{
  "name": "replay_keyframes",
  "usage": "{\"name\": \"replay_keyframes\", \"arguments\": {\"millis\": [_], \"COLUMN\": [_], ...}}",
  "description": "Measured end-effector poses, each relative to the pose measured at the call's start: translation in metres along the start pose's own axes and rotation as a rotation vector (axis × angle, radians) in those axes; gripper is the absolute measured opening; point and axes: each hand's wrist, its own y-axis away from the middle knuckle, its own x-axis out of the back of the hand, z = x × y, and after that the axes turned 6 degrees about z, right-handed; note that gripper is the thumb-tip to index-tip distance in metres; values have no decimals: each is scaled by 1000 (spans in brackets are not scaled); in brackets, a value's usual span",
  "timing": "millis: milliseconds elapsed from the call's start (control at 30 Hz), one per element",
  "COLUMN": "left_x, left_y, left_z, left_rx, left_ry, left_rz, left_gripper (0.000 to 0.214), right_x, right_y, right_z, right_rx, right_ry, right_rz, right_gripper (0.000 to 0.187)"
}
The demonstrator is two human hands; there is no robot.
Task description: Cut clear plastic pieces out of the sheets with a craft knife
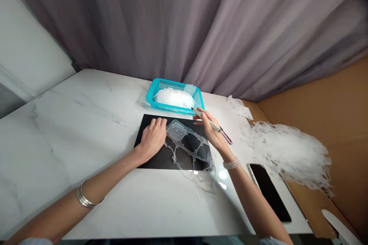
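A clear plastic sheet [192, 142] with large rounded cut-outs lies on a black mat [155, 160]. One frosted rounded piece [176, 131] still sits in its upper left, and loose strips trail over the mat's front edge. My left hand [155, 133] is closed, knuckles up, with its fingers curled at the sheet's left edge; the fingertips are hidden. My right hand [211, 128] grips a white pen-shaped tool [213, 125] with a dark pointed tip, raised above the sheet's upper right and pointing toward the basket.
Behind the mat stands a turquoise basket [150, 97] holding a heap of whitish clear pieces [174, 97]. A slim pink-edged tool [226, 136] lies beyond my right wrist. Farther right are a tangled heap of clear plastic scraps [290, 151] and a black phone [270, 193]. Curtains hang behind the table.
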Motion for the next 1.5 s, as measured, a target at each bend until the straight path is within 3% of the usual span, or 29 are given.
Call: {"name": "replay_keyframes", "arguments": {"millis": [133,233,367,533,767,933,1067,1333,1500], "left_x": [-13,-22,-24,-18,-19,-19,-16,-11,-9], "left_y": [29,46,52,48,48,46,44,43,42], "left_z": [6,5,-1,-4,-6,-10,-10,-7,-8], "left_rx": [-279,-390,-452,-524,-501,-575,-594,-540,-553], "left_ry": [-109,-180,-247,-343,-311,-345,-373,-310,-295], "left_rz": [-48,-57,-49,8,18,22,18,-59,-66], "left_gripper": [29,37,43,42,43,43,42,40,37], "right_x": [5,-2,-15,-20,-28,-51,-62,-46,-45], "right_y": [20,32,44,46,44,32,30,59,59], "right_z": [1,5,5,-2,-8,-1,8,15,23], "right_rx": [-122,-157,-59,64,216,255,295,354,471], "right_ry": [0,28,161,275,348,407,442,570,565], "right_rz": [-80,-220,-382,-467,-471,-328,-312,-288,-319], "right_gripper": [48,44,38,32,31,20,22,21,21]}}
